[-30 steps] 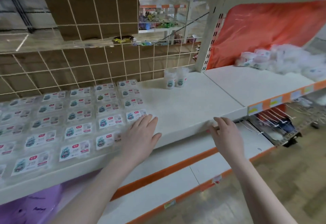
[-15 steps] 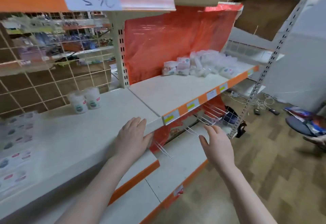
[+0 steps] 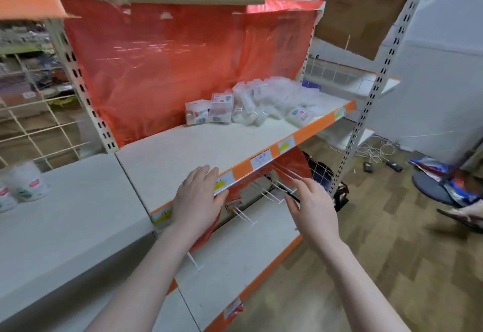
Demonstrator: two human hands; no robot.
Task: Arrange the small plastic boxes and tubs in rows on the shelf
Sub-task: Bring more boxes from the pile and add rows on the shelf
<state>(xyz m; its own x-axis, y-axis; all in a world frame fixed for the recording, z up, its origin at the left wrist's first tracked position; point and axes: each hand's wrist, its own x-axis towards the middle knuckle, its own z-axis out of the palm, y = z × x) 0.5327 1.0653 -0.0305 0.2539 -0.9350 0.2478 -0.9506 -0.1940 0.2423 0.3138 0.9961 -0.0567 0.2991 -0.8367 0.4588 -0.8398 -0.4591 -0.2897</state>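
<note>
A heap of small clear plastic boxes (image 3: 264, 102) lies at the back right of the white shelf (image 3: 198, 149), against a red plastic sheet. Two upright boxes (image 3: 209, 112) stand at the heap's left end. Two round tubs (image 3: 23, 185) stand on the neighbouring shelf at far left. My left hand (image 3: 198, 201) rests flat on the shelf's orange front edge, fingers straight, holding nothing. My right hand (image 3: 311, 209) hovers in front of the shelf edge with relaxed fingers, empty.
White wire hooks (image 3: 271, 190) stick out below the shelf edge between my hands. A lower shelf (image 3: 243, 248) runs beneath. A perforated upright post (image 3: 366, 102) stands at right. Cables (image 3: 376, 150) and a stool (image 3: 431, 188) are on the floor at right.
My view has swung right, from the rows of flat boxes on the left shelf to the shelf with the heap. Both hands moved right along the shelf edge, staying empty.
</note>
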